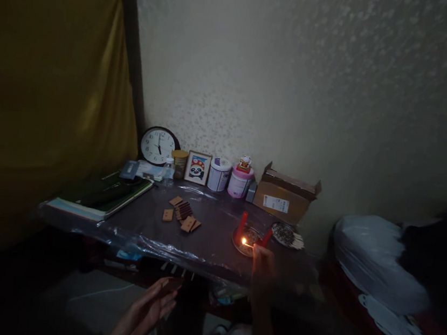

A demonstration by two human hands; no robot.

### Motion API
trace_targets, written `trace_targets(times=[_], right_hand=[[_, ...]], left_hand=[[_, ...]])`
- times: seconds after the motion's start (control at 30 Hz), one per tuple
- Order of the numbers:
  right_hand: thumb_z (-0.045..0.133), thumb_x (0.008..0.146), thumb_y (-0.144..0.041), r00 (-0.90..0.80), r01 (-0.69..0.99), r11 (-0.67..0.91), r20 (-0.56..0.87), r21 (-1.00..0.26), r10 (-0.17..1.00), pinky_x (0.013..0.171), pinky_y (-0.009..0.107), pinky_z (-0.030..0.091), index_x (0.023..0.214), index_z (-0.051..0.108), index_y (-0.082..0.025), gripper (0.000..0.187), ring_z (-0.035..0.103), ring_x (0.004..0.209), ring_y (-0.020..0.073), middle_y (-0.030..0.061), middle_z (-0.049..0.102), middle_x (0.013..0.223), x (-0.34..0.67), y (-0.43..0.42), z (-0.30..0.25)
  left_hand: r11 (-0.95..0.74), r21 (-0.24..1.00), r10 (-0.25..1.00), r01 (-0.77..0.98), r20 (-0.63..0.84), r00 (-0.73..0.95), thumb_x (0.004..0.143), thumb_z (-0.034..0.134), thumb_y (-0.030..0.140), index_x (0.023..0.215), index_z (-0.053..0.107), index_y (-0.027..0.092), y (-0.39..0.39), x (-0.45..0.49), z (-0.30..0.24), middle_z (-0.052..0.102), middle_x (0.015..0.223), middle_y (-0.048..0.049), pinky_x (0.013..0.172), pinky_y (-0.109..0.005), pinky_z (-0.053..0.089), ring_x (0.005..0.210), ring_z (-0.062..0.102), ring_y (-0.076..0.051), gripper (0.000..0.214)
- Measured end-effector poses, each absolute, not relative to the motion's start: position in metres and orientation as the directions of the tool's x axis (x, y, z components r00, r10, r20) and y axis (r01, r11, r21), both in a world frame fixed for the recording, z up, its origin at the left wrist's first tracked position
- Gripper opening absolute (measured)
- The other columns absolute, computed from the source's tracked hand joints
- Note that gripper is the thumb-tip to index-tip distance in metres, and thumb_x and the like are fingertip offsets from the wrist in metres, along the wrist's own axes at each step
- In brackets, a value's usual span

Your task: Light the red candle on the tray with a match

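My right hand (263,259) pinches a burning match (248,245), its flame beside the lower part of a red candle (242,225) that stands upright on a round plate (235,242). A second red candle (267,238) leans at the plate's right side, partly behind my fingers. Below the table's front edge, my left hand (149,305) is closed around a small brown matchbox (171,285). More matchboxes (188,223) lie in a loose pile on the table. To the right, a dish (283,232) holds dark small pieces, with several pale matchsticks (298,241) at its edge.
The table (206,241) has a clear plastic cover. Along the wall stand a clock (159,145), a framed panda picture (198,168), a white tin (219,174), a pink tin (240,183) and a cardboard box (285,194). Large books (101,196) lie left, beside a yellow curtain (54,87).
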State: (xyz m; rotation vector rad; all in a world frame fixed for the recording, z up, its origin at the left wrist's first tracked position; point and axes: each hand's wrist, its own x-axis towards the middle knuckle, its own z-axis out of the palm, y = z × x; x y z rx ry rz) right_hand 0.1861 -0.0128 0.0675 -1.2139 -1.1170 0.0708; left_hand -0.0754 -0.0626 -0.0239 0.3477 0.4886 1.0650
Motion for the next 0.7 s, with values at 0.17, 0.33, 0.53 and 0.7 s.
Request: trace_targets(times=[0.17,0.33,0.53,0.7], right_hand=[[0.059,0.08,-0.037,0.537,0.463,0.412,0.619,-0.784,0.573,0.073,0.031,0.048,0.074,0.064,-0.016,0.023,0.06,0.074,0.0178,0.0034,0.064,0.075,0.193,-0.007,0.064],[0.061,0.076,-0.036,0.583,0.4,0.409,0.572,-0.82,0.577,0.07,0.03,0.048,0.075,0.066,-0.015,0.022,0.061,0.071,0.0186,0.005,0.067,0.075,0.189,-0.007,0.069],[0.06,0.075,-0.038,0.612,0.332,0.41,0.524,-0.85,0.592,0.066,0.028,0.049,0.078,0.067,-0.015,0.024,0.062,0.066,0.0174,0.0042,0.068,0.071,0.184,-0.005,0.073],[0.063,0.073,-0.037,0.625,0.27,0.4,0.475,-0.876,0.619,0.064,0.029,0.051,0.079,0.067,-0.015,0.024,0.064,0.064,0.0174,0.0042,0.07,0.069,0.187,-0.001,0.077]], left_hand=[[0.459,0.493,0.888,-0.739,-0.232,0.397,0.076,0.063,0.025,0.095,0.069,0.022,-0.061,-0.075,-0.023,0.07,0.109,-0.0061,0.086,-0.035,0.044,0.097,0.062,-0.021,0.02],[0.463,0.471,0.886,-0.751,-0.237,0.398,0.076,0.063,0.025,0.091,0.07,0.024,-0.062,-0.075,-0.023,0.07,0.108,-0.0042,0.086,-0.034,0.043,0.095,0.063,-0.02,0.017],[0.478,0.448,0.878,-0.755,-0.235,0.417,0.076,0.063,0.024,0.092,0.07,0.024,-0.063,-0.076,-0.023,0.071,0.108,-0.0033,0.087,-0.033,0.044,0.096,0.063,-0.02,0.017],[0.468,0.437,0.884,-0.768,-0.236,0.405,0.077,0.062,0.023,0.091,0.07,0.023,-0.061,-0.076,-0.028,0.071,0.107,-0.004,0.087,-0.034,0.045,0.095,0.063,-0.02,0.016]])
